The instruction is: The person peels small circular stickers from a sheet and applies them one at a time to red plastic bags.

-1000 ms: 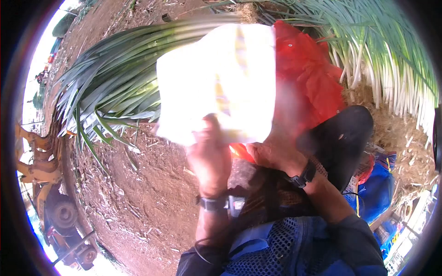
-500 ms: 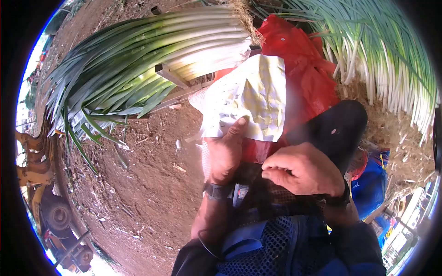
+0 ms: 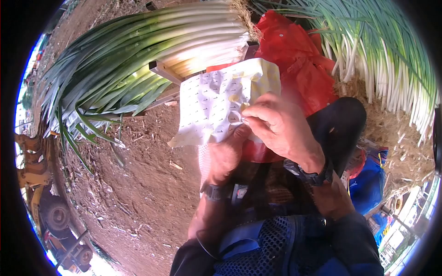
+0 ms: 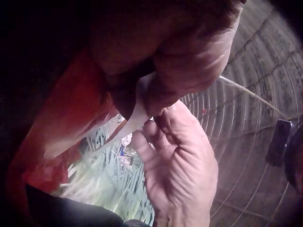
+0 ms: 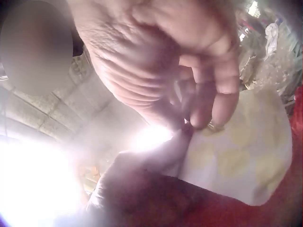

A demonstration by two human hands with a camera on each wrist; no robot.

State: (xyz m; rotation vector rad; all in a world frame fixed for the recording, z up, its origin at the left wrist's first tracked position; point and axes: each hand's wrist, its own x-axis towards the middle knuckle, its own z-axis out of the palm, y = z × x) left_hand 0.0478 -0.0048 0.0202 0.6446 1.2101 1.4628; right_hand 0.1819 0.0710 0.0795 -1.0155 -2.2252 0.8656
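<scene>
My left hand (image 3: pixel 224 156) grips the lower edge of a creased sheet of number stickers (image 3: pixel 202 103), thumb on top. The sheet is white with rows of small black "1" marks, and yellowish patches show along its right part. My right hand (image 3: pixel 290 133) pinches at the sheet near the left thumb, fingertips together. In the right wrist view, the thumb and finger of the right hand (image 5: pixel 170 61) meet at the fold of the sheet (image 5: pixel 236 156). Behind the sheet lies a red plastic sack (image 3: pixel 299 60).
A thick bundle of leeks (image 3: pixel 152 50) lies on a metal frame (image 3: pixel 165 72) at the upper left. More long green onions (image 3: pixel 382 60) stand in rows at the right. A blue bag (image 3: pixel 368 188) sits beside the knee (image 3: pixel 340 124); brown soil (image 3: pixel 133 184) spreads on the left.
The sheet was raised and blurred, then came down, and now spreads leftward with its printed rows showing. My right hand, apart from it half a second ago, has moved up to the sheet.
</scene>
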